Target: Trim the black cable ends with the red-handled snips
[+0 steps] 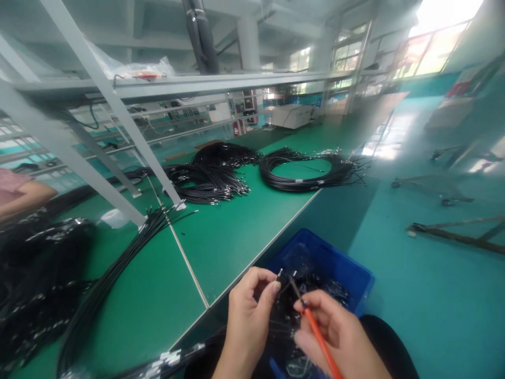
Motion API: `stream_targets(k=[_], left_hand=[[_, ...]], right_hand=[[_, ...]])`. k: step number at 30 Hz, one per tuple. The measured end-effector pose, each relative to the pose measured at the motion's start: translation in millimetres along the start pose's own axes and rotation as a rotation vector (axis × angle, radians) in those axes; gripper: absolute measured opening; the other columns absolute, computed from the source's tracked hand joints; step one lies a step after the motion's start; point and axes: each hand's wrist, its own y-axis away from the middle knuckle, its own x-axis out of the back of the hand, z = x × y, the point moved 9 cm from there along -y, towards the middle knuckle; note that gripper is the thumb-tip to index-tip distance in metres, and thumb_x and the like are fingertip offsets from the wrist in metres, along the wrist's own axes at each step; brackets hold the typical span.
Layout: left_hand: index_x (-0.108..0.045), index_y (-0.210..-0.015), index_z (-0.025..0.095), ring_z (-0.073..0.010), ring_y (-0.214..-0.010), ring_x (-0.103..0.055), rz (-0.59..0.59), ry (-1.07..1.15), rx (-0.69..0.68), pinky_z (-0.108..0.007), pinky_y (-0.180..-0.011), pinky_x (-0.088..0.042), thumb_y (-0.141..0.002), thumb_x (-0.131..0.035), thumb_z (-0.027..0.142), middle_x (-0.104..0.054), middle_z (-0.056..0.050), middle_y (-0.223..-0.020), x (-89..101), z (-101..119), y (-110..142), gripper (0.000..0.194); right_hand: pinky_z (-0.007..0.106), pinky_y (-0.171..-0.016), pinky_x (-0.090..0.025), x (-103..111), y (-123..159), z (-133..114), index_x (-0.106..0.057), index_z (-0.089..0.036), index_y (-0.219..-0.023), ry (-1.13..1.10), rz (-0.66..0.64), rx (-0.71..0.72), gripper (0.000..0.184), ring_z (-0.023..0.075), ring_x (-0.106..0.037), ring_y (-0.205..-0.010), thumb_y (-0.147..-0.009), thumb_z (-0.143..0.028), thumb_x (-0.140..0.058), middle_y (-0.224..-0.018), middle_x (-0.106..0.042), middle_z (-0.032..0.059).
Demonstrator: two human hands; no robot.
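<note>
My left hand (250, 310) is closed in a pinch, thumb against forefinger, on a thin cable end (280, 273) with a small silvery tip. In my right hand (333, 329) lies a slim orange-handled tool (316, 332), gripped between thumb and fingers. Its narrow dark metal end points up and left toward the cable end, and a small gap appears between them. Blur hides the exact kind of tool. Below both hands, a blue plastic bin (361, 281) holds dark cables and clear plastic.
On the green table (232, 231) lie coiled black cables (272, 181), more bundles (213, 184) and a long bundle (118, 266) at left. White shelf posts (130, 116) rise from the table. Another person's arm (27, 197) shows at far left. Wheeled stand legs (453, 231) are on the right floor.
</note>
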Motion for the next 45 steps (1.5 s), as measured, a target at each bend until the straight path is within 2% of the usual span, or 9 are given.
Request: stream_targets(k=[4, 7, 12, 19, 25, 30, 34, 39, 45], left_hand=[[-0.059, -0.077, 0.02, -0.0142, -0.066, -0.055, -0.034, -0.06, -0.037, -0.023, -0.062, -0.042, -0.083, -0.056, 0.023, -0.061, 0.002, -0.071, -3.6, 9, 5, 0.007], [-0.059, -0.076, 0.02, -0.0143, -0.066, -0.056, -0.069, -0.072, -0.049, -0.023, -0.062, -0.042, -0.083, -0.055, 0.021, -0.061, 0.002, -0.071, -7.7, 15, 8, 0.008], [-0.059, -0.073, 0.019, -0.0139, -0.064, -0.056, -0.069, -0.098, -0.045, -0.023, -0.06, -0.042, -0.082, -0.054, 0.017, -0.061, 0.001, -0.07, -9.6, 15, 11, 0.01], [-0.059, -0.073, 0.019, -0.0132, -0.064, -0.058, -0.038, -0.082, -0.063, -0.022, -0.06, -0.044, -0.083, -0.055, 0.018, -0.063, 0.002, -0.07, -7.3, 15, 12, 0.01], [-0.058, -0.075, 0.019, -0.012, -0.062, -0.058, 0.015, -0.2, -0.191, -0.02, -0.058, -0.043, -0.082, -0.057, 0.015, -0.061, 0.002, -0.07, -1.8, 30, 11, 0.008], [-0.056, -0.074, 0.018, -0.0125, -0.059, -0.055, 0.08, -0.325, -0.397, -0.023, -0.057, -0.041, -0.083, -0.053, 0.012, -0.058, 0.0, -0.069, -4.6, 45, 19, 0.011], [-0.054, -0.075, 0.018, -0.0133, -0.06, -0.053, 0.092, -0.367, -0.433, -0.024, -0.058, -0.04, -0.084, -0.052, 0.011, -0.057, -0.001, -0.069, -7.8, 44, 23, 0.012], [-0.055, -0.074, 0.018, -0.0132, -0.062, -0.053, 0.033, -0.298, -0.328, -0.023, -0.059, -0.04, -0.083, -0.053, 0.013, -0.057, 0.0, -0.071, -8.7, 33, 16, 0.01], [-0.055, -0.076, 0.019, -0.0105, -0.06, -0.048, 0.084, 0.119, -0.004, -0.02, -0.056, -0.038, -0.08, -0.06, 0.023, -0.053, 0.004, -0.067, 26.8, 0, -10, 0.008]], right_hand=[[0.025, -0.065, -0.05, 17, -5, -26, -0.055, -0.023, -0.092, -0.1, 0.264, 0.204, 0.034, 0.0141, -0.061, -0.067, -0.062, -0.018, -0.071, -0.075, -0.066, -0.0014], [0.025, -0.07, -0.051, 11, -11, -39, -0.054, -0.025, -0.093, -0.139, 0.265, 0.276, 0.03, 0.0144, -0.063, -0.074, -0.068, -0.021, -0.07, -0.081, -0.067, -0.0006], [0.022, -0.061, -0.051, 3, -15, -40, -0.053, -0.025, -0.093, -0.108, 0.268, 0.348, 0.027, 0.0122, -0.06, -0.065, -0.071, -0.022, -0.068, -0.072, -0.061, -0.0035], [0.025, -0.07, -0.049, -12, -17, -19, -0.051, -0.027, -0.097, -0.246, 0.135, 0.183, 0.029, 0.014, -0.06, -0.075, -0.073, -0.02, -0.065, -0.08, -0.06, -0.0037], [0.028, -0.076, -0.046, -4, -17, -7, -0.055, -0.026, -0.097, -0.382, 0.149, 0.155, 0.035, 0.0156, -0.06, -0.078, -0.067, -0.022, -0.073, -0.081, -0.063, -0.002], [0.024, -0.063, -0.044, 6, -21, 4, -0.054, -0.025, -0.1, -0.398, 0.125, 0.128, 0.039, 0.015, -0.057, -0.073, -0.067, -0.024, -0.074, -0.081, -0.064, -0.0005], [0.024, -0.059, -0.042, 6, -20, -4, -0.054, -0.025, -0.1, -0.403, 0.121, 0.154, 0.037, 0.0128, -0.052, -0.065, -0.069, -0.025, -0.072, -0.078, -0.062, -0.0011], [0.024, -0.059, -0.041, 8, -21, -9, -0.054, -0.025, -0.102, -0.404, 0.14, 0.142, 0.031, 0.0117, -0.05, -0.064, -0.074, -0.026, -0.068, -0.08, -0.062, -0.0015], [0.019, -0.052, -0.039, 57, -34, -4, -0.056, -0.023, -0.098, -0.268, 0.336, 0.115, 0.033, 0.0086, -0.048, -0.057, -0.07, -0.021, -0.074, -0.073, -0.06, -0.0045]])
